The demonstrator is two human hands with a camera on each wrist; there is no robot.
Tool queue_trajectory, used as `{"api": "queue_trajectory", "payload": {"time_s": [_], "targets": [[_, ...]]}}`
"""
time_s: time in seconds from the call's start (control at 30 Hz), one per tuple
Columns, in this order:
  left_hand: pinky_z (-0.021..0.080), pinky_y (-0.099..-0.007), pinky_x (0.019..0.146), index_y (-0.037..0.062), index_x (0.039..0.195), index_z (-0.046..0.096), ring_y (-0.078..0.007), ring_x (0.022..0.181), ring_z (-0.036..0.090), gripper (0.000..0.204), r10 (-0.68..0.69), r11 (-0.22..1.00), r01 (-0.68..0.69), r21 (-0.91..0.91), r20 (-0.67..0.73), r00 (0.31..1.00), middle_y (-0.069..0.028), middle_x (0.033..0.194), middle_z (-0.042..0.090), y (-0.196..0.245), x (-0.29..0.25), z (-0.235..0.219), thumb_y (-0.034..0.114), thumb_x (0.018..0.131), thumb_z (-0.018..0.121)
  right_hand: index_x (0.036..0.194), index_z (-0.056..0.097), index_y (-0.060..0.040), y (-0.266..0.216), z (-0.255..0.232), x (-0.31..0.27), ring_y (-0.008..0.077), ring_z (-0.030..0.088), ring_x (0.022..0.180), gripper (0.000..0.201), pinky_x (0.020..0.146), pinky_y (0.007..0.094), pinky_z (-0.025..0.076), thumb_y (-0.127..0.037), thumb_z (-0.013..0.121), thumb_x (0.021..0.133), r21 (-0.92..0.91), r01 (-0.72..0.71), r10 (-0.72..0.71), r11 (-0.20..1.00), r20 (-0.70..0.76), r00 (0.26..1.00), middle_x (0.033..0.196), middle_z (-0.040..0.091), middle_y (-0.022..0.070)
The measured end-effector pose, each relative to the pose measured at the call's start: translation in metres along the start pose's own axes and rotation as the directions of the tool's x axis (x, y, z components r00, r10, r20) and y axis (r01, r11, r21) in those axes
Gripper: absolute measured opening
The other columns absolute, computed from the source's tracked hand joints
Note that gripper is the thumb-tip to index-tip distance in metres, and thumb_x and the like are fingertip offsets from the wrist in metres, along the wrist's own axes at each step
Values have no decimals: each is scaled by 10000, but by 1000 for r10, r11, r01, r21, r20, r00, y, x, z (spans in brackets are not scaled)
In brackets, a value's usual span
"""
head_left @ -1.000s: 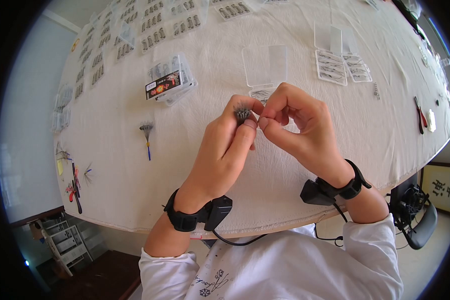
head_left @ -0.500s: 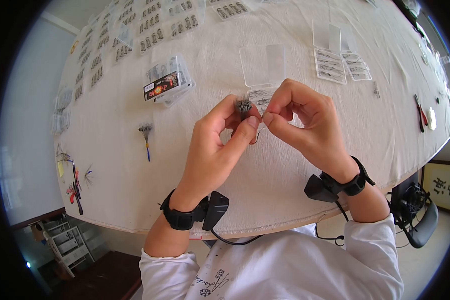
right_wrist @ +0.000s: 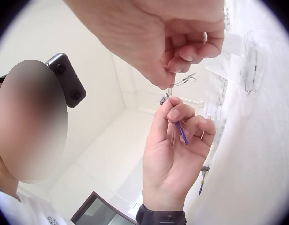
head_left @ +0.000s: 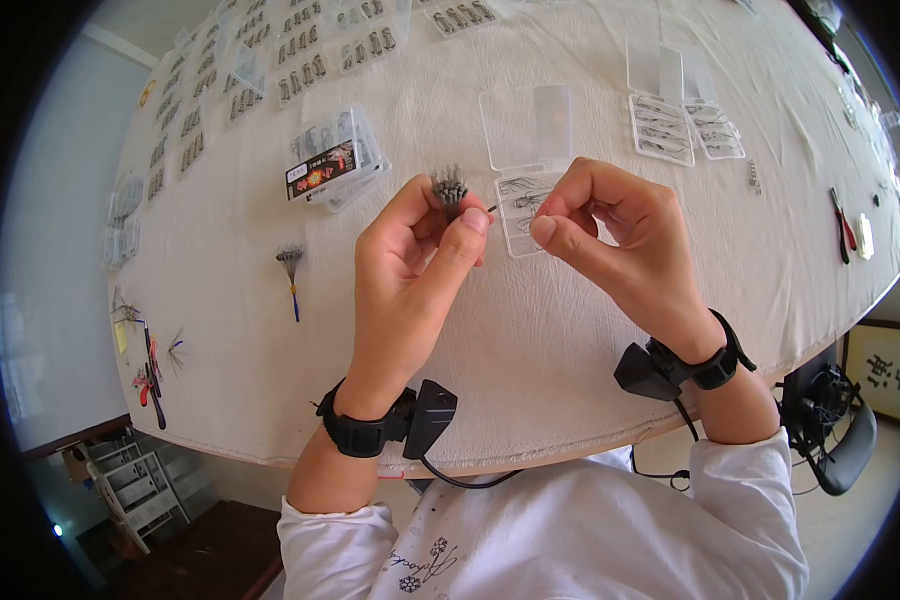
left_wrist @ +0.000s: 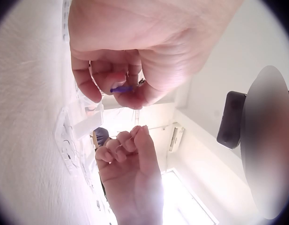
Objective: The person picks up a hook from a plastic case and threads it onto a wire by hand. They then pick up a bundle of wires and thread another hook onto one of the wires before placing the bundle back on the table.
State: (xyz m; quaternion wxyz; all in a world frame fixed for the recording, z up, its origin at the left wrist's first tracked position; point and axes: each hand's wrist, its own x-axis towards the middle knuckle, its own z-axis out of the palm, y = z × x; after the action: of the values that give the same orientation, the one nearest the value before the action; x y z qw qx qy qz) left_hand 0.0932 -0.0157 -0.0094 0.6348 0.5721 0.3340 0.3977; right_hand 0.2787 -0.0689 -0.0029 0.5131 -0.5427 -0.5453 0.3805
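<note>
A bundle of thin dark strands stands up from my left hand, gripped between thumb and fingers. Its blue end shows below those fingers in the right wrist view. My right hand has thumb and forefinger pinched together, the other fingers curled. Thin hooks stick out at its fingertips in the right wrist view. An open clear case with hooks in it lies beneath and between the hands, partly covered by the right one.
Stacked clear boxes with a dark label and a second bundle lie to the left. Another open hook case is at the upper right, near red-handled pliers. Rows of packed clear cases fill the upper left.
My left hand has moved left with its bundle, and my right hand slightly right, so the fingertips are now apart. More of the case between them shows.
</note>
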Motion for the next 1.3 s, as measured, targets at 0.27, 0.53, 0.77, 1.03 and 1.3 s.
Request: {"api": "queue_trajectory", "payload": {"time_s": [0.27, 0.53, 0.77, 1.03, 1.3], "targets": [[345, -174, 602, 54, 825, 563, 1, 687, 468, 138, -16, 992, 18, 124, -19, 1000, 63, 747, 551, 5, -1, 4, 101, 911, 661, 765, 653, -16, -7, 1, -2, 76, 473, 639, 138, 614, 241, 419, -118, 727, 821, -44, -63, 66, 997, 74, 995, 671, 610, -12], [374, -175, 640, 43, 844, 535, -15, 696, 445, 125, -30, 968, 15, 250, 58, 998, 39, 787, 515, 7, -4, 2, 75, 910, 637, 754, 648, -21, -4, 0, -3, 92, 481, 613, 127, 590, 256, 418, -113, 726, 795, -120, -39, 50, 992, 85, 995, 653, 583, 7], [334, -181, 573, 49, 789, 522, -6, 659, 417, 145, 37, 971, -41, 236, 19, 999, 52, 716, 517, 3, -1, 5, 51, 865, 645, 748, 633, -16, -5, 2, -3, 110, 489, 599, 130, 578, 264, 419, -98, 727, 784, -163, 16, -4, 986, 72, 997, 656, 570, 26], [327, -190, 540, 45, 776, 528, -7, 632, 422, 137, 30, 971, -33, 237, 14, 999, 55, 672, 520, 4, -2, 6, 38, 834, 652, 742, 627, -13, -4, 2, -4, 116, 491, 592, 138, 569, 267, 419, -93, 734, 776, -186, 35, -21, 982, 73, 997, 657, 570, 34], [325, -191, 528, 43, 773, 524, -2, 623, 428, 143, 40, 965, -45, 259, 24, 999, 56, 656, 519, 1, -2, 5, 42, 823, 657, 752, 654, -17, -3, 2, -3, 97, 476, 607, 120, 578, 253, 414, -90, 745, 777, -106, -27, 33, 994, 55, 998, 643, 577, 8]]}}
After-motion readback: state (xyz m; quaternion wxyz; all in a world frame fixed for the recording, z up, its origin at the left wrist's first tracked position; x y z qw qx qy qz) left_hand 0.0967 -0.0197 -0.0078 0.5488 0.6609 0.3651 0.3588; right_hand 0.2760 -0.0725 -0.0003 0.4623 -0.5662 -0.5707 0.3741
